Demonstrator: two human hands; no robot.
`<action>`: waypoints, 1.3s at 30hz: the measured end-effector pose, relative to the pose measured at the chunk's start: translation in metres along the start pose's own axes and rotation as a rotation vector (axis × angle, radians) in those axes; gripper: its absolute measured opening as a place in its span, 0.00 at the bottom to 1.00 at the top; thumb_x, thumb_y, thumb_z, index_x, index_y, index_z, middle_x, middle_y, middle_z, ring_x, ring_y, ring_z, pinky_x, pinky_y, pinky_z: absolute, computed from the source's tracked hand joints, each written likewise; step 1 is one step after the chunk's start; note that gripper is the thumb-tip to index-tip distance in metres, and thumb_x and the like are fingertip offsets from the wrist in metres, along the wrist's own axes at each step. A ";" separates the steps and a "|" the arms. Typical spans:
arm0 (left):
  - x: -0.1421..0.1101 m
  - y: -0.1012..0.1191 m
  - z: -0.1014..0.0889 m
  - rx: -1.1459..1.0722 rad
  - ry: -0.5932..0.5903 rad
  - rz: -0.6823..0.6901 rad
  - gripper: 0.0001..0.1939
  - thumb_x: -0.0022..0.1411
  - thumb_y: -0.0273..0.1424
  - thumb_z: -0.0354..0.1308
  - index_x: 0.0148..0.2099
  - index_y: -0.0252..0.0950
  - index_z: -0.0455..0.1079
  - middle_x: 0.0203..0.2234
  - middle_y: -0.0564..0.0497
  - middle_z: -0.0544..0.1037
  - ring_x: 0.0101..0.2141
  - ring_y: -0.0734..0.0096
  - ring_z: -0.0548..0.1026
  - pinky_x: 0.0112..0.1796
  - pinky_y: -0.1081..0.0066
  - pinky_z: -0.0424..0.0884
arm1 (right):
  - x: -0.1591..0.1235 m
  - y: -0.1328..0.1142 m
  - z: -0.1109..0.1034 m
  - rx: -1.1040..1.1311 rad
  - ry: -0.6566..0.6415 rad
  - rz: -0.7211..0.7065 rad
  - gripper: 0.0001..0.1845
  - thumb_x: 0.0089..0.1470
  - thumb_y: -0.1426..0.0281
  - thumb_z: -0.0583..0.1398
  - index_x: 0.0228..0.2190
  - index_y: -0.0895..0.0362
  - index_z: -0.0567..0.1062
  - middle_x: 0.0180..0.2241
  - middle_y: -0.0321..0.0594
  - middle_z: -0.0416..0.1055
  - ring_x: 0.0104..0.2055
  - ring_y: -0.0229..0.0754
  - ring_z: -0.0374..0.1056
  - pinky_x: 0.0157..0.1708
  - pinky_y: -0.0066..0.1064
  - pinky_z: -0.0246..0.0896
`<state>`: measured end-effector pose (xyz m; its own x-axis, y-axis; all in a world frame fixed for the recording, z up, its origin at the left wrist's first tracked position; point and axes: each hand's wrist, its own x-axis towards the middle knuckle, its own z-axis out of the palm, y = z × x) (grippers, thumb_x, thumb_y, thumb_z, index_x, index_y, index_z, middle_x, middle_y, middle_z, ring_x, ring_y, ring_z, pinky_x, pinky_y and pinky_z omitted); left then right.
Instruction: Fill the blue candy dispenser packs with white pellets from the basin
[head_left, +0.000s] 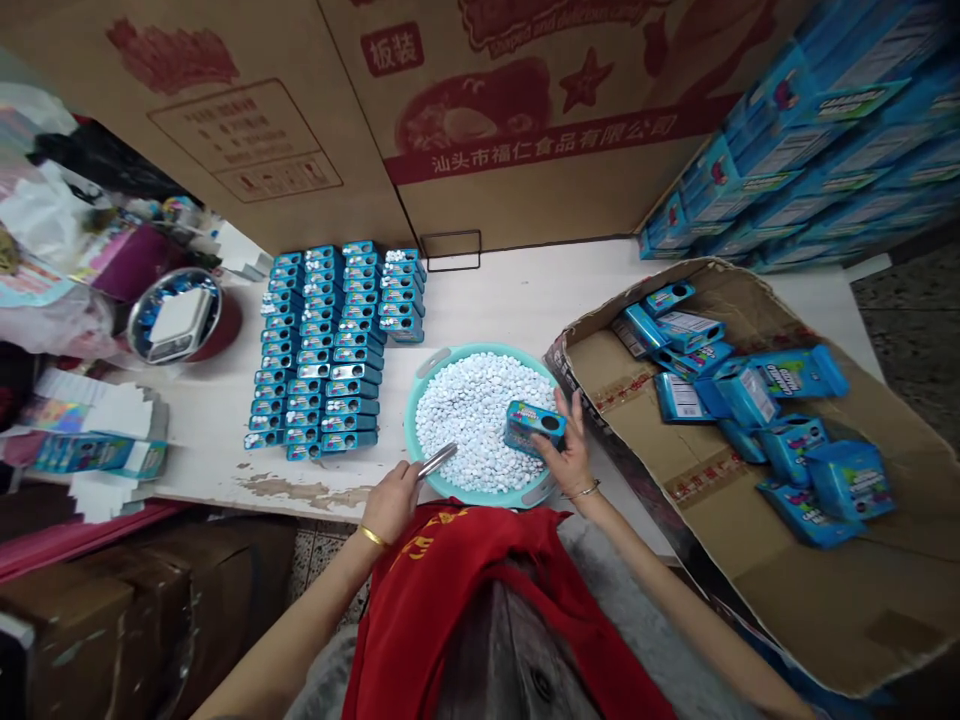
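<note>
A turquoise basin (410, 425) full of small white candies (476, 400) sits near the table's front edge. My left hand (394, 500) is closed around a shiny metal scoop (437, 461), whose end lies over the left part of the candies. Over the basin's right side, my right hand (570, 458) grips a small blue candy box (535, 426) between thumb and fingers. A dark round hole shows in the upward face of this box. To the left of the basin, several blue boxes (319, 350) stand in rows, some with white candies at their openings.
On the right, an open cardboard carton (645, 455) holds loose blue boxes (787, 380). Stacked blue packs (795, 170) rise behind it. A large printed carton (517, 200) stands along the back. At left are a round pot (217, 325) and flat white cartons (120, 410).
</note>
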<state>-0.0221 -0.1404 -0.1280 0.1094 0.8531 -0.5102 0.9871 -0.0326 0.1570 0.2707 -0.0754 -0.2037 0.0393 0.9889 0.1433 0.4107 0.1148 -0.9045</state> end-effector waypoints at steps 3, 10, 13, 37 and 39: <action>0.006 0.006 0.002 -0.001 0.000 -0.012 0.17 0.68 0.31 0.46 0.58 0.43 0.62 0.41 0.48 0.71 0.42 0.67 0.73 0.40 0.72 0.68 | 0.007 0.006 0.010 0.043 -0.013 0.124 0.34 0.54 0.50 0.57 0.57 0.54 0.64 0.64 0.48 0.53 0.69 0.52 0.39 0.65 0.54 0.38; 0.071 0.048 0.021 -0.092 0.051 0.024 0.14 0.67 0.27 0.46 0.53 0.36 0.65 0.45 0.44 0.72 0.44 0.63 0.73 0.43 0.67 0.69 | 0.005 -0.010 0.044 0.173 -0.143 0.154 0.37 0.54 0.51 0.57 0.60 0.54 0.59 0.66 0.47 0.49 0.69 0.49 0.42 0.66 0.51 0.39; 0.089 0.052 0.023 -0.214 0.077 0.060 0.16 0.65 0.26 0.48 0.54 0.34 0.64 0.46 0.43 0.73 0.46 0.62 0.73 0.46 0.65 0.69 | 0.005 -0.018 0.046 0.285 -0.199 0.226 0.36 0.53 0.50 0.58 0.57 0.55 0.64 0.62 0.48 0.58 0.66 0.51 0.50 0.63 0.52 0.47; 0.039 0.065 -0.137 -0.034 0.036 0.516 0.13 0.66 0.32 0.46 0.50 0.38 0.66 0.42 0.47 0.74 0.43 0.65 0.73 0.44 0.67 0.69 | 0.013 -0.048 -0.022 -0.156 -0.157 -0.257 0.21 0.55 0.69 0.56 0.51 0.52 0.68 0.47 0.45 0.72 0.51 0.51 0.68 0.51 0.46 0.64; 0.037 0.077 -0.149 0.054 -0.003 0.484 0.12 0.65 0.31 0.46 0.48 0.39 0.66 0.40 0.48 0.73 0.42 0.65 0.73 0.43 0.67 0.69 | 0.013 -0.050 -0.019 -0.164 -0.160 -0.270 0.21 0.55 0.70 0.56 0.52 0.52 0.68 0.47 0.45 0.72 0.51 0.51 0.67 0.51 0.46 0.64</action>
<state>0.0403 -0.0333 -0.0088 0.5576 0.7320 -0.3916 0.8275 -0.4525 0.3325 0.2683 -0.0706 -0.1492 -0.2291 0.9285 0.2923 0.5277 0.3708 -0.7642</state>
